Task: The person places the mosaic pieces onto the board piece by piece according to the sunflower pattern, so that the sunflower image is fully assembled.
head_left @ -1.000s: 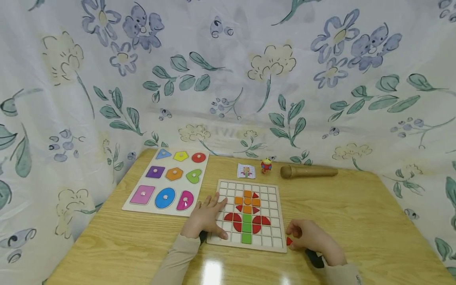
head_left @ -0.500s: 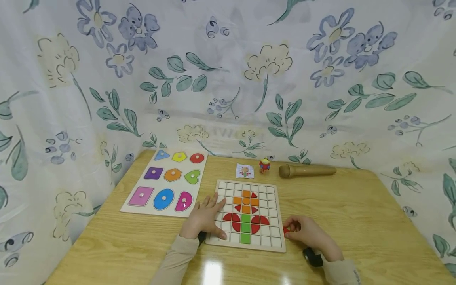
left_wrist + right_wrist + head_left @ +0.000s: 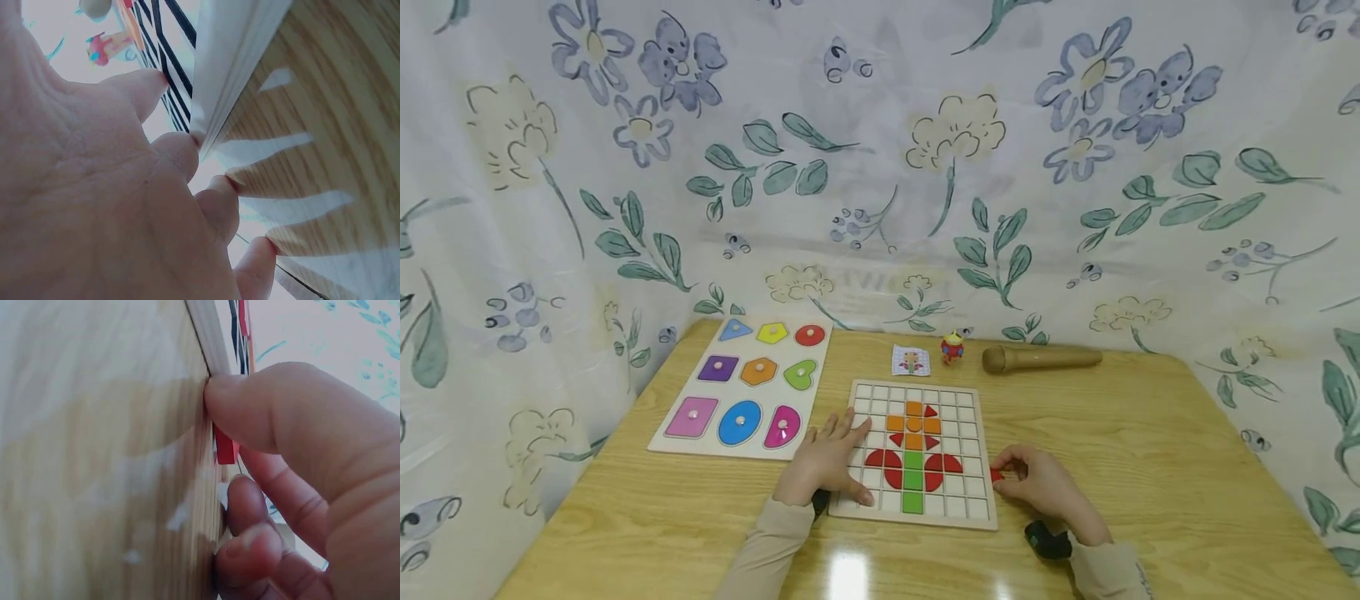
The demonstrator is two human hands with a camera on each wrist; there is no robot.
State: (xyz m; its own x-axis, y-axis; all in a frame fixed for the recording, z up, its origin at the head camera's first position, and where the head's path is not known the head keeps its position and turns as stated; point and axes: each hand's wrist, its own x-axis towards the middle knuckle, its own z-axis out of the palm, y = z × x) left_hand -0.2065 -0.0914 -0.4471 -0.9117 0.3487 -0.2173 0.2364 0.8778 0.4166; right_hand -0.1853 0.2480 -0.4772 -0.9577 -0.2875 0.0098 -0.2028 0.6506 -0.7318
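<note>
A wooden grid board [image 3: 957, 507] lies on the table, with orange, red and green pieces forming a flower-like figure. My left hand [image 3: 825, 461] rests on its left edge, fingers spread and thumb over the lower-left squares. The left wrist view shows the fingertips of that hand [image 3: 106, 175] along the board's side. Beside the right edge, my right hand [image 3: 1037, 483] pinches a small red triangular piece [image 3: 997, 475]. In the right wrist view, the red piece [image 3: 225, 447] appears between thumb and fingers, low against the tabletop; part of it is hidden.
Left of the grid board lies a shape puzzle [image 3: 658, 440] with several knobbed pieces. Behind the grid board are a small pattern card [image 3: 911, 361], a red toy figure [image 3: 952, 348] and a wooden microphone-shaped stick [image 3: 1043, 359]. A floral curtain [image 3: 880, 167] hangs behind the table.
My right hand has moved slightly up along the board's right edge. The red triangle has moved with it from near the lower right corner. My left hand stays on the board.
</note>
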